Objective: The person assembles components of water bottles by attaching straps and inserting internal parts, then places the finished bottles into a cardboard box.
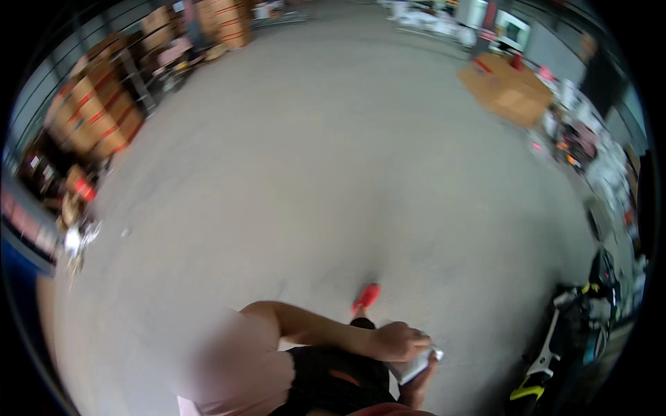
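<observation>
Both my hands meet low in the view, in front of my black trousers. My left hand (394, 341) reaches across from the left, and its fingers curl over the top of a small flat light-coloured device (415, 365). Below it, my right hand (420, 388) comes up from the bottom edge and holds the device from underneath. One red shoe (365, 297) shows on the grey concrete floor just beyond my hands. The picture is blurred, so the device's details are unclear.
Stacked cardboard boxes (94, 114) with red bands stand at the left, and more boxes (225, 24) at the back. Flattened cardboard (510, 89) lies at the far right. A yellow, white and black motorbike (565, 340) stands at the lower right. Concrete floor (333, 159) spreads ahead.
</observation>
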`<action>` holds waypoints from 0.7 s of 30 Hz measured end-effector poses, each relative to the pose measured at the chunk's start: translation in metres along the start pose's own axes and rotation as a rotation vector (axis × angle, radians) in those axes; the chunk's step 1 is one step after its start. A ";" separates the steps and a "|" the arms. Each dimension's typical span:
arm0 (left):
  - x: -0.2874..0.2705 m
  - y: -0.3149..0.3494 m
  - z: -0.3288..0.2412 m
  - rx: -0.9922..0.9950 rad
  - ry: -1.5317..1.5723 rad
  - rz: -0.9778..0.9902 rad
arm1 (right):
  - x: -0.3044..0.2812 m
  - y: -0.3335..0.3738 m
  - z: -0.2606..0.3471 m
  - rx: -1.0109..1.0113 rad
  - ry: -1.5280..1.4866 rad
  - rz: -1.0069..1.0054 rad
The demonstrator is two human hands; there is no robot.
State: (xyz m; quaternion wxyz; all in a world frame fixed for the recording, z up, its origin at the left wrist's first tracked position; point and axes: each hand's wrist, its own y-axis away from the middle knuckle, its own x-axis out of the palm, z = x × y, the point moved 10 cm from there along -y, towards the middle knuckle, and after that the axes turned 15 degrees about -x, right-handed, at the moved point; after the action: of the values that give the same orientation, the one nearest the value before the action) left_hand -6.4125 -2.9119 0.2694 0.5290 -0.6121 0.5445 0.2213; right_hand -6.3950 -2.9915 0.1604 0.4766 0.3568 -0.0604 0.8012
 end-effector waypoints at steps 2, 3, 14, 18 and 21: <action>0.013 -0.056 0.114 -0.205 0.305 0.102 | -0.007 -0.119 -0.007 -0.058 0.065 -0.013; 0.005 -0.066 0.178 -0.273 0.482 -0.019 | 0.022 -0.180 -0.005 -0.204 0.239 0.131; -0.161 -0.269 0.663 -0.734 0.201 -0.415 | 0.310 -0.710 -0.046 0.717 -0.028 0.706; -0.126 -0.344 0.861 -0.762 0.119 -0.303 | 0.349 -0.899 -0.082 0.592 0.011 0.477; -0.127 -0.466 0.964 -0.641 0.380 -0.157 | 0.375 -1.010 0.011 0.405 0.121 0.105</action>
State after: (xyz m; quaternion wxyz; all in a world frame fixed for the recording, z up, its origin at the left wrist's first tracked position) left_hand -5.7374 -2.0717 0.2366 0.2154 -0.8165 0.4875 0.2219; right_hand -5.6831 -2.1824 0.1584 0.3556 0.3929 0.1118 0.8407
